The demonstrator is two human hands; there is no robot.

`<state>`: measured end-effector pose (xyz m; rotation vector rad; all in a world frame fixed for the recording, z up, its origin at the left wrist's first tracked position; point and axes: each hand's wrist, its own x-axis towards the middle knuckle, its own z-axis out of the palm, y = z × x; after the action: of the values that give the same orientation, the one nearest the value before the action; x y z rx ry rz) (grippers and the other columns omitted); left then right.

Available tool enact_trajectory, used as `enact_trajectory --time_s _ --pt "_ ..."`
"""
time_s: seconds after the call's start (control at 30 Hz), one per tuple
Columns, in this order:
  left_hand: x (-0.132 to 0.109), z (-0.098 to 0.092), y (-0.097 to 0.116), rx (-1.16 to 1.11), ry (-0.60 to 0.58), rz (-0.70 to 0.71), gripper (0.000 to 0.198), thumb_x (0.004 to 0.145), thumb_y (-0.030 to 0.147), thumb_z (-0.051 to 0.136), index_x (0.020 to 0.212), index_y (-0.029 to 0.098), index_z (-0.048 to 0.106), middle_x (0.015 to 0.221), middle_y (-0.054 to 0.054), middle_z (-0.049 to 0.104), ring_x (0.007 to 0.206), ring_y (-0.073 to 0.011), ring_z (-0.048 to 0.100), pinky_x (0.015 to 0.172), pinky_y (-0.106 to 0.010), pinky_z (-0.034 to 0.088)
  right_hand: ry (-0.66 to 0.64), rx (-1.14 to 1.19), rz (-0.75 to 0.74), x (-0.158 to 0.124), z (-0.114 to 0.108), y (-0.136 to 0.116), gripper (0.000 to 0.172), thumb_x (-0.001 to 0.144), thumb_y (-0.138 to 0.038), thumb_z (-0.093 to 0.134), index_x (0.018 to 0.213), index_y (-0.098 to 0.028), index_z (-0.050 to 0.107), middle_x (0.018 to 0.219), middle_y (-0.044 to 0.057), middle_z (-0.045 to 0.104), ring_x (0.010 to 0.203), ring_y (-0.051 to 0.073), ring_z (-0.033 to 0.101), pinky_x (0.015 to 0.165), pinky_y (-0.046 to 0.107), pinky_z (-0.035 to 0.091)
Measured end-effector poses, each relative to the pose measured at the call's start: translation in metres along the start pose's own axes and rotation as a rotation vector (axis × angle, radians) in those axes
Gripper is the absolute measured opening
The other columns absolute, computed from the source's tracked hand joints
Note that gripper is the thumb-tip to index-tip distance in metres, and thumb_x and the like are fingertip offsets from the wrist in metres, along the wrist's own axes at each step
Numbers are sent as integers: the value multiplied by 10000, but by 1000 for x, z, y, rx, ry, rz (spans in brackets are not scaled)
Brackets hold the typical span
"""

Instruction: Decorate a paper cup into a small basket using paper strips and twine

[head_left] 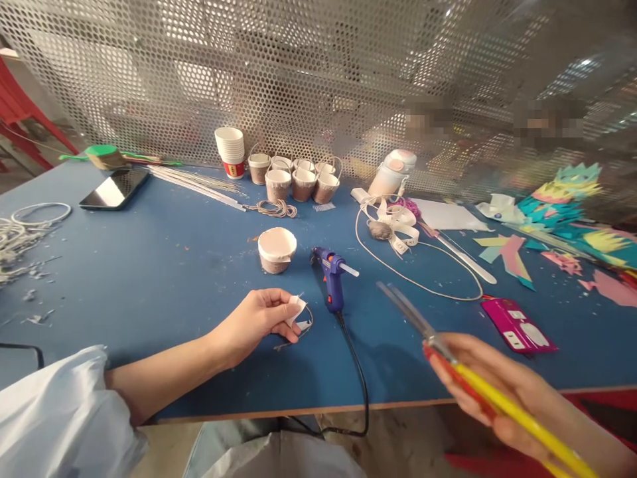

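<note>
My left hand (271, 315) is closed in a pinch on a small white piece (296, 309), perhaps paper or cloth. A thin grey-brown cord (309, 325) curves out beside those fingertips. Blurred by motion, my right hand (492, 378) grips long scissors (405, 309) with metal blades and red and yellow handles, pointing up and left over the table. Just beyond my left hand stands a small cup (277, 249) with a white rim band and brown wrapped lower part. Between the hands lies a blue glue gun (331, 279), a clear stick protruding from its rear.
Several small handled buckets (303, 184) and stacked paper cups (229, 153) line the back by a perforated metal screen. A black cable (355, 358) drops over the front edge. Rightward lie a measuring tape (405, 238), a magenta packet (520, 325) and paper scraps; a tablet (114, 189) is back left.
</note>
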<state>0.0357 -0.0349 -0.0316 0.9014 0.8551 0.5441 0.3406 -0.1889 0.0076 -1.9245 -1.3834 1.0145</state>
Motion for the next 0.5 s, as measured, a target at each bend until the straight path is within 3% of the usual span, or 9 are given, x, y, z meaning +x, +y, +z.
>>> enact_trajectory --time_s 0.07,0.1,0.23,0.5 --pt "-2 1 0 -14 -8 8 279 721 373 766 720 142 610 606 -28 674 521 -106 621 583 -221 496 -246 5 27 -3 18 -28 500 688 -480 680 1136 -296 552 926 97 633 671 198 586 577 306 489" --pt "-4 2 1 -20 -15 14 278 718 370 769 712 141 611 606 -29 676 518 -105 620 580 -221 494 -297 -58 32 0 25 -43 426 710 -417 671 1105 -301 560 897 59 622 677 179 566 616 292 494" --pt "-7 3 2 -29 -51 38 285 717 376 767 698 139 611 603 -31 677 518 -112 621 568 -226 487 -328 -248 10 20 46 -80 327 678 -320 712 976 -285 582 749 -38 538 649 130 477 592 217 432" --pt "-6 1 0 -25 -71 42 266 731 376 754 733 144 624 620 -27 684 525 -115 613 568 -239 487 -372 -187 20 37 57 -83 285 722 -348 716 973 -287 595 673 -79 482 589 98 418 544 189 377"
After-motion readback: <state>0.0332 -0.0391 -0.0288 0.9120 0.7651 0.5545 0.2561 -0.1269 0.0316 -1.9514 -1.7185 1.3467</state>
